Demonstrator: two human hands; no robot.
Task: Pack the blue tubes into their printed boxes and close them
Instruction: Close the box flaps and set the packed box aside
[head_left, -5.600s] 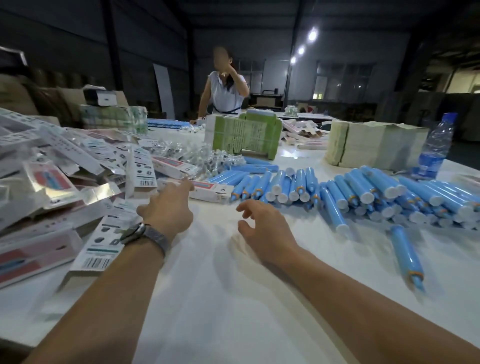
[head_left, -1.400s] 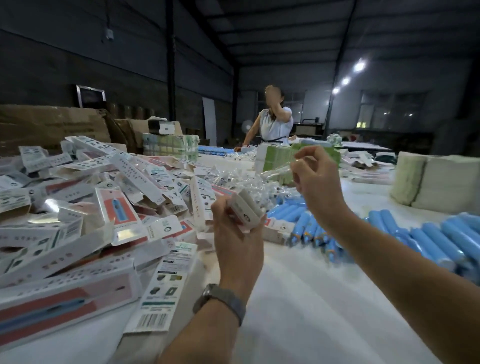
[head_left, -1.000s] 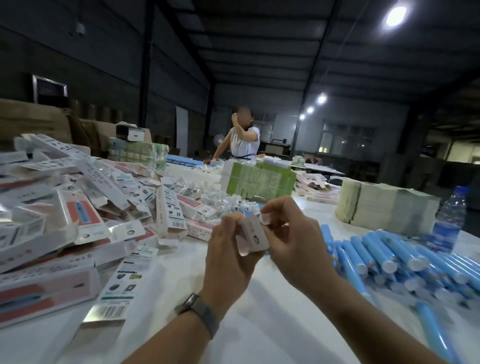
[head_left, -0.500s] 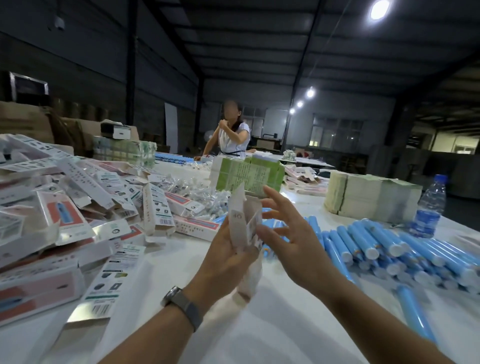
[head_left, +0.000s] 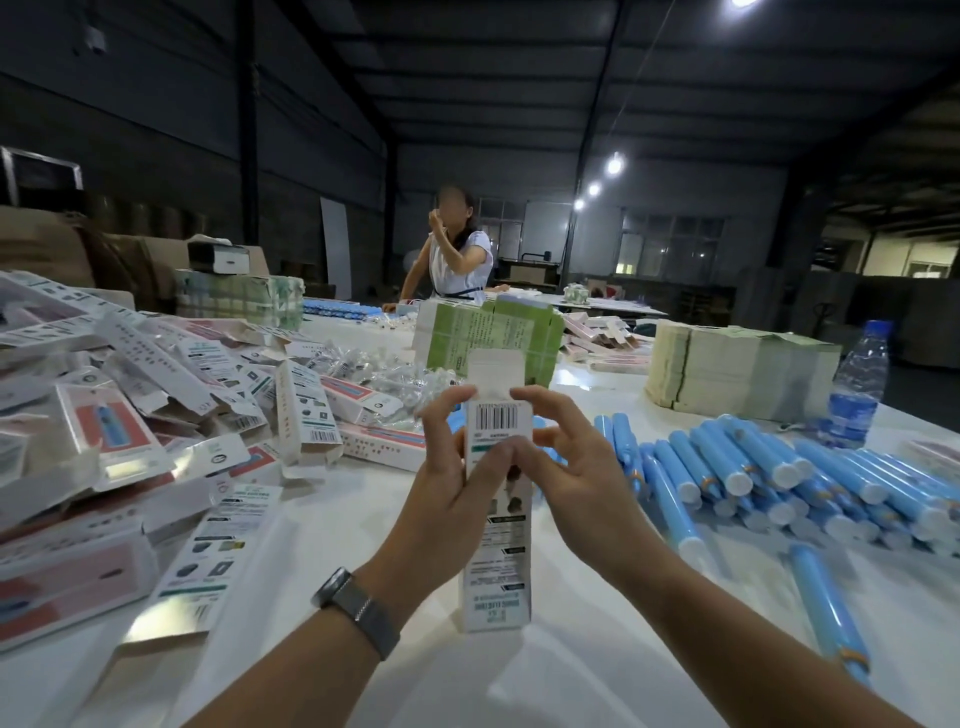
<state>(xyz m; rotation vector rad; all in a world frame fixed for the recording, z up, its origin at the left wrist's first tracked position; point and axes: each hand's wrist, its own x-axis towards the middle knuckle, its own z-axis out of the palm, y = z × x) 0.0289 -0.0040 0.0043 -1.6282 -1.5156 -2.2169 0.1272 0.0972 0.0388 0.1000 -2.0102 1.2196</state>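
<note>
I hold one white printed box (head_left: 497, 561) upright in front of me, barcode side toward me, its top flap standing open. My left hand (head_left: 451, 483) grips the box's upper left side with thumb and fingers. My right hand (head_left: 566, 467) pinches its upper right edge near the opening. Several blue tubes (head_left: 748, 473) with white caps lie heaped on the table to the right, and one blue tube (head_left: 826, 597) lies apart nearer to me. What is inside the box is hidden.
A big pile of printed boxes (head_left: 130, 415) covers the white table (head_left: 597, 665) on the left. Small clear bags (head_left: 395, 374), a green carton stack (head_left: 493, 338), a pale paper stack (head_left: 737, 369) and a water bottle (head_left: 857, 384) stand behind. A person (head_left: 457, 260) sits at the far end.
Both hands took a flat box from the pile, opened it up and turned it. It now stands upright with the barcode facing me, and my right hand has closed onto its top edge.
</note>
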